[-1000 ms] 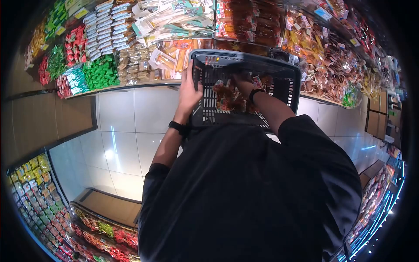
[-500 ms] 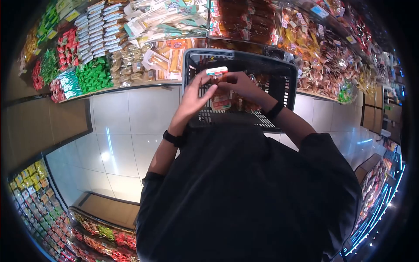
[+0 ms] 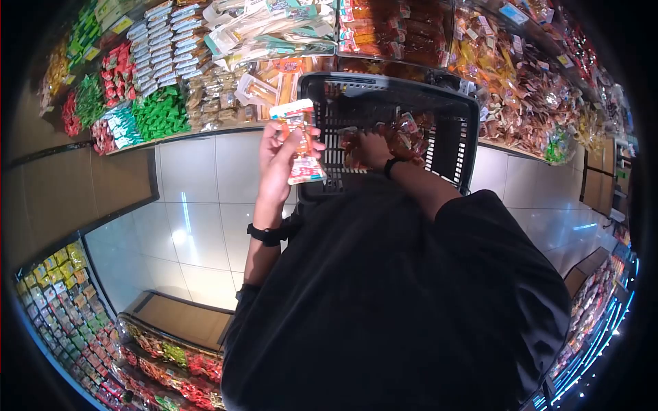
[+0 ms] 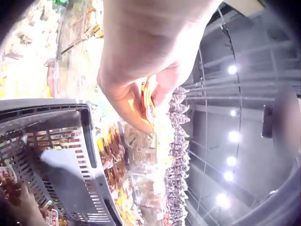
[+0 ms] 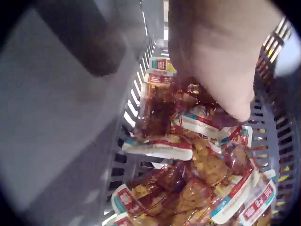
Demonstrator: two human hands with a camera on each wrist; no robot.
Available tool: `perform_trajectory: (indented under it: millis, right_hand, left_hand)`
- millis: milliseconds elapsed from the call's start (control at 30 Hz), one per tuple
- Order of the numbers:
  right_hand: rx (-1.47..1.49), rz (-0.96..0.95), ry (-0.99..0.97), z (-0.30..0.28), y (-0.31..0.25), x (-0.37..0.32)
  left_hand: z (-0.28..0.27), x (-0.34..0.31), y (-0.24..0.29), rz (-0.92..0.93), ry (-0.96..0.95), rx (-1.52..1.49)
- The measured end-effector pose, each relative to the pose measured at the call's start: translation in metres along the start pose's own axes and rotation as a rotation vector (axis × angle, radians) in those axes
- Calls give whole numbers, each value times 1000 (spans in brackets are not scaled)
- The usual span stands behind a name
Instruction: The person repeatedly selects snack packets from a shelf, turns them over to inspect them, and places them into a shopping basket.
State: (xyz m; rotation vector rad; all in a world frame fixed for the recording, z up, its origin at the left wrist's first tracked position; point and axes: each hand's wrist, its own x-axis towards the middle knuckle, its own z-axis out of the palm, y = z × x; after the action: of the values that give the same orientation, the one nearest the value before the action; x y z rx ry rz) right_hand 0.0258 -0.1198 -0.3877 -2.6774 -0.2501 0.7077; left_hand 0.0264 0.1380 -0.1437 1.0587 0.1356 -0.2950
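Note:
My left hand (image 3: 276,163) pinches a small packet (image 3: 300,130) with white, red and teal print, held up just outside the basket's left side. In the left wrist view, the thumb and fingers of the left hand (image 4: 143,66) close on the thin edge of that packet (image 4: 149,101). Down inside the dark shopping basket (image 3: 462,147), my right hand (image 3: 375,152) reaches among reddish-brown snack packets (image 3: 408,130). From the right wrist view, the right hand (image 5: 218,59) touches the heap of packets (image 5: 202,160); its fingertips are hidden.
Shelves of wrapped snacks curve around the far side: green packets (image 3: 161,111), white-wrapped bars (image 3: 159,51) and bagged snacks (image 3: 507,103). Pale floor tiles (image 3: 188,178) lie left of the basket. Another low display (image 3: 181,363) stands at the lower left.
The left hand left the basket rim, met the right hand over the basket, and now holds a packet farther left. The right hand went back down among the packets.

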Motion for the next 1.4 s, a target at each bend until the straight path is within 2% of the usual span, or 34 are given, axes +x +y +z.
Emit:
perform_trajectory:
  millis: [33, 100, 167, 233, 300, 333, 367, 400, 433, 500, 533, 600, 733, 900, 967, 1000, 1133, 1167, 1200, 1233, 1300, 1333, 1367, 1400]
  right_hand:
    - [45, 66, -33, -8, -7, -2]
    - [145, 82, 49, -21, -8, -11]
    - [153, -16, 62, -31, -1, -12]
    - [165, -50, 92, -26, 11, -7]
    - [176, -88, 121, -28, 19, -8]
    - [222, -147, 225, -36, 19, -12]
    - [266, -210, 328, -44, 16, -16]
    - [548, -194, 335, -46, 16, -17]
    - [540, -200, 335, -69, 2, -29]
    - [942, 145, -62, -161, -55, -71]
    - [936, 146, -55, -189, -71, -87]
    - [980, 60, -52, -230, -95, -114]
    - [1079, -91, -45, -267, -124, -148]
    - [1143, -143, -84, -282, -137, -170]
    - [1208, -260, -59, -281, -136, -173]
    - [1207, -260, -59, -279, -135, -174]
    - [1312, -317, 51, -273, -139, -181]
    - [1324, -326, 76, -274, -142, -184]
    - [1190, -264, 179, -279, -148, -189]
    - [1186, -269, 178, -274, -151, -189]
    - [1034, -312, 667, -262, -158, -185]
    - [918, -322, 880, -260, -164, -181]
    - [911, -330, 882, -260, -161, -180]
    - [631, -402, 1056, -259, -157, -179]
  left_hand:
    - [-7, -2, 1, 24, 18, -25]
    - [-13, -6, 0, 20, 13, -85]
    - [-13, -9, -4, -7, 44, -227]
    - [-17, -7, -10, -13, 14, -246]
    - [-15, -1, -9, -42, -102, -177]
    - [-2, -2, -10, -21, -8, -199]
    - [1, -2, -7, -14, -8, -204]
    - [4, -1, -5, -2, -39, -192]
    - [7, -1, -3, 7, -71, -178]
    - [14, 2, 2, 11, -75, -199]
    - [17, 4, 4, -13, -65, -108]
    - [39, 4, 15, -36, 12, 21]
    - [73, 2, 32, 10, -95, 6]
    - [99, -9, 52, 81, -106, 21]
    - [103, -14, 55, 157, -89, -28]
    - [109, -17, 59, 159, -34, -69]
    - [115, -16, 67, 208, 86, -113]
    - [110, -15, 67, 178, 74, -119]
    - [104, -12, 66, 174, 44, -70]
    - [101, -9, 67, 171, 15, -22]
    - [113, -2, 60, 494, 201, 250]
    - [116, -7, 62, 410, 194, 185]
    - [119, -17, 67, 209, 134, -8]
    - [122, -21, 66, 226, 70, -26]
